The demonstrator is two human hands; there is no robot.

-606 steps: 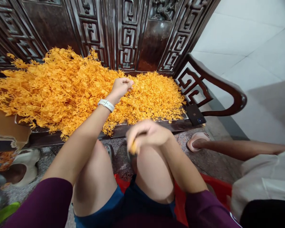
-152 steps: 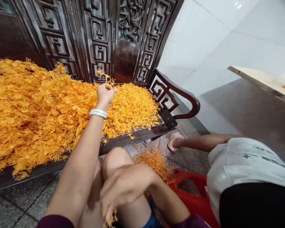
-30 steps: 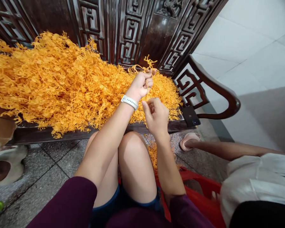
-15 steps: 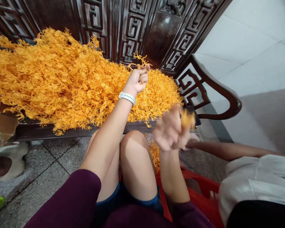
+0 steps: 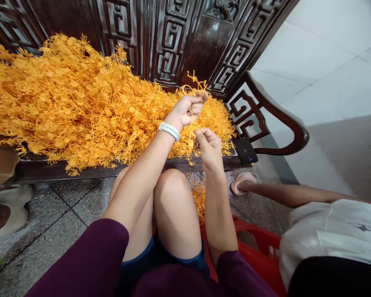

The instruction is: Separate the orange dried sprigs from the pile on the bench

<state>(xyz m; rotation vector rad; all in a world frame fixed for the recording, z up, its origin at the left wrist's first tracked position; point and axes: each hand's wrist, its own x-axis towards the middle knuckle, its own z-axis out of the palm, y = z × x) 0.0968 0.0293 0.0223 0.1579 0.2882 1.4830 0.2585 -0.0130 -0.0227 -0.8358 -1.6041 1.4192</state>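
My left hand (image 5: 188,110), with a white band (image 5: 170,131) on its wrist, pinches an orange branching plastic piece (image 5: 198,81) above the pile. Thin prongs stick up past its fingertips, and one strand hangs down below the palm. Just below and to the right, my right hand (image 5: 209,146) is closed, thumb against fingers, at the lower end of that strand; the exact contact is too small to see. Behind both hands, a big heap of similar orange pieces (image 5: 95,107) covers the seat of a dark carved wooden bench (image 5: 62,170).
A black phone (image 5: 246,151) lies at the bench's right end, under the curved armrest (image 5: 292,119). Loose orange pieces (image 5: 199,202) are on the floor by my knees. A red plastic chair (image 5: 259,243) and another person's leg (image 5: 275,194) are at right. Torn cardboard (image 5: 3,161) stands left.
My right hand has moved up and left from the lower right, to just below my left hand. The orange clump at its fingers no longer shows. My left hand has shifted slightly right and down.
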